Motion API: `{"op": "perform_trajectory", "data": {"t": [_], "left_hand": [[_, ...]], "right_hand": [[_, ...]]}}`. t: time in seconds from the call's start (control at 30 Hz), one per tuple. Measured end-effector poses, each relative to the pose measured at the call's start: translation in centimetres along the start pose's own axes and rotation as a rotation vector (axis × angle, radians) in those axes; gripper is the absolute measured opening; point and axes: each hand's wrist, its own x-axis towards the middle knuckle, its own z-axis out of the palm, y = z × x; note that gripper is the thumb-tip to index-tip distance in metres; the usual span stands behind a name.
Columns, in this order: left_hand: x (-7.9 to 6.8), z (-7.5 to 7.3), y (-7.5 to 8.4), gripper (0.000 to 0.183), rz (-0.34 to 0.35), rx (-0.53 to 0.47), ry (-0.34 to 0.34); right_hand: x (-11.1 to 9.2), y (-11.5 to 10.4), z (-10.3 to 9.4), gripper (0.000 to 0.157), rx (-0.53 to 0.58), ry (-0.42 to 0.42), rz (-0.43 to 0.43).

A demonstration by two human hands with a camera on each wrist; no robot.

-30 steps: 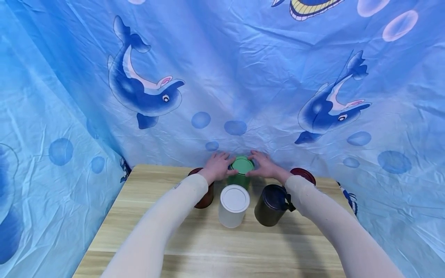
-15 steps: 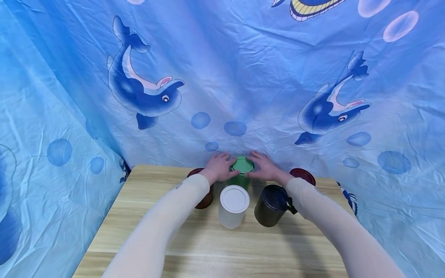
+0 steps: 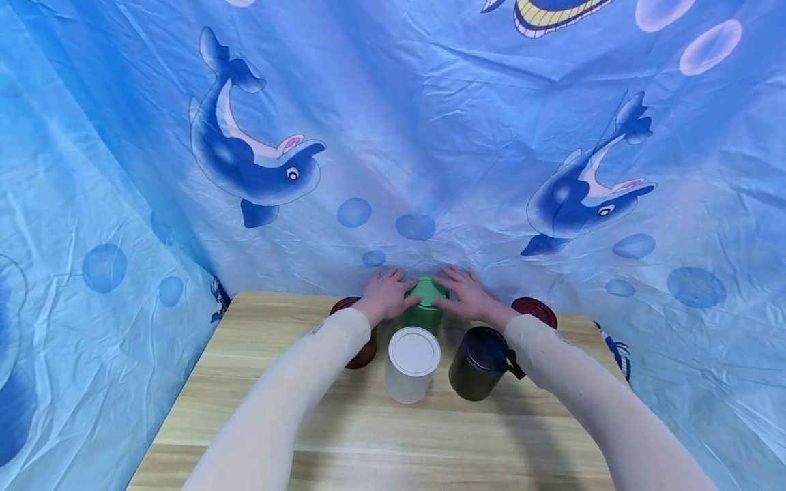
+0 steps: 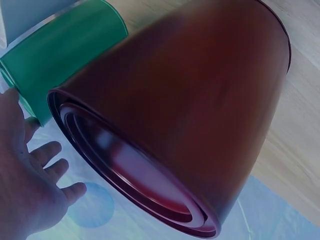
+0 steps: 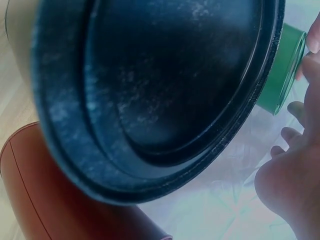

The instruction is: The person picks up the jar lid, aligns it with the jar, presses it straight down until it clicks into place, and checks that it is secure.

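Observation:
A green can with a green lid stands at the back of the wooden table. My left hand is at its left side, thumb and fingertips right at the lid's rim. Opposite it, my right hand has its fingers spread, thumb and forefinger overlapping the lid's right edge. The left wrist view shows the left fingers loosely extended beside the green can. Much of the right hand lies at the frame's edge in the right wrist view, near the green can.
A white can stands in front of the green one. A brown can is under my left forearm, a black can by the right one. One dark red can stands back right. A blue dolphin-printed curtain closes off the back.
My right hand has shifted slightly left, its thumb and forefinger now over the edge of the green lid. The left hand has barely moved, and the cans stand where they were.

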Motion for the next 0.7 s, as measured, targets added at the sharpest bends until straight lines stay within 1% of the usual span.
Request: {"op": "perform_trajectory", "data": {"t": [0.17,0.33,0.53,0.7], "left_hand": [[0.18,0.01,0.23,0.065,-0.016,-0.008,0.007],[0.17,-0.03,0.3,0.065,-0.013,0.0,0.024],[0.06,-0.13,0.38,0.065,-0.021,0.001,0.021],[-0.41,-0.55,0.5,0.064,-0.005,0.013,0.04]], "right_hand": [[0.03,0.02,0.18,0.061,-0.006,0.007,0.004],[0.25,0.16,0.32,0.061,-0.022,0.006,0.003],[0.4,-0.11,0.04,0.061,-0.07,-0.015,-0.009],[0.36,-0.52,-0.21,0.06,-0.137,-0.005,-0.031]]}}
